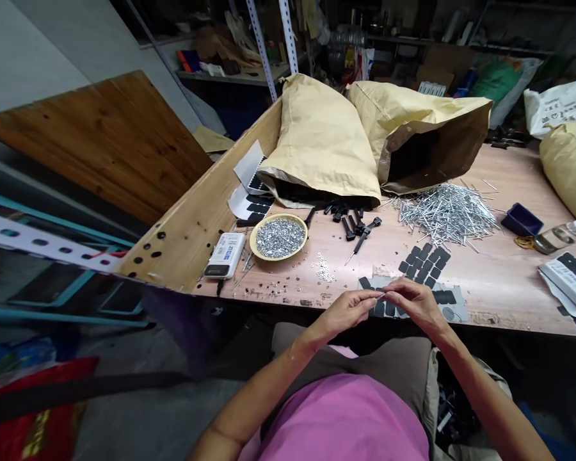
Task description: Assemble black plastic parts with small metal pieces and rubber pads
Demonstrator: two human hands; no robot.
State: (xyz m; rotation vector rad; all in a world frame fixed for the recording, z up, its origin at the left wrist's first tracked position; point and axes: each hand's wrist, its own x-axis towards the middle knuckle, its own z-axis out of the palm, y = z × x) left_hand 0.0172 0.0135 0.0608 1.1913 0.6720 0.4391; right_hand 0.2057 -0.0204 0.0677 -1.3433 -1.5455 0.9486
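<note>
My left hand (349, 312) and my right hand (413, 303) meet at the table's front edge, fingertips pinched together. Between them shows a thin, pale sliver like a metal pin (381, 295), mostly covered by the fingers. Beneath the hands lies a grey sheet (461, 308) with black rounded pads, and more black pads (425, 261) are laid in rows just beyond. A heap of long metal pins (451, 214) lies behind these. To the left, a yellow bowl (279, 257) holds small metal pieces, with small pale rings (323, 267) scattered beside it. Black plastic parts (354, 225) and a screwdriver-like tool (362, 240) lie farther back.
Two large paper sacks (324, 137) lie open-mouthed at the back. A white box-shaped device (225, 255) stands at the left near a wooden side board (196, 224). On the right are a dark blue tray (522, 219), a capped jar (559, 237) and another white device (569, 280).
</note>
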